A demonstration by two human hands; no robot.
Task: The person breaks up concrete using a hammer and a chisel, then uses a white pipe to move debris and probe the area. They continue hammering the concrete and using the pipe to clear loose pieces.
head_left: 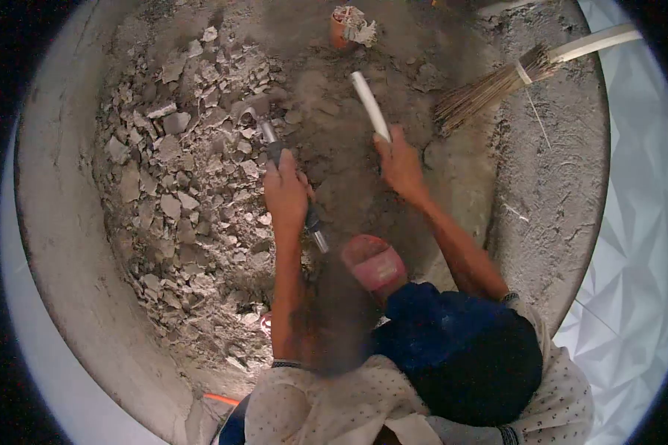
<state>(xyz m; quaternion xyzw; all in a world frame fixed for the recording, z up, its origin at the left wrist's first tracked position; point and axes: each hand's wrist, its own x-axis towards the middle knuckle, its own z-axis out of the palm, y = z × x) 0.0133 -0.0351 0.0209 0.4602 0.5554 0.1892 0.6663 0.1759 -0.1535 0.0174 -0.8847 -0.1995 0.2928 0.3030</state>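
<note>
My left hand [288, 194] is closed around the dark grip of a shiny metal tool [269, 133]. One bare metal end sticks out below the hand; the other, with a small side piece, reaches over the rubble [174, 159]. I cannot make out its exact kind. My right hand [404, 169] grips the lower end of a white rod [369, 105], which points up and slightly left. The rod's lower end is hidden in the fist. Both hands are held above the dusty floor, apart from each other.
Broken grey chunks cover the left side, inside a curved wall [70, 297]. A twig broom [497, 85] with a pale handle lies at upper right across a rough ledge [545, 200]. An orange container [340, 33] holding whitish strands stands at the top. A pinkish-red shoe [382, 268] is below.
</note>
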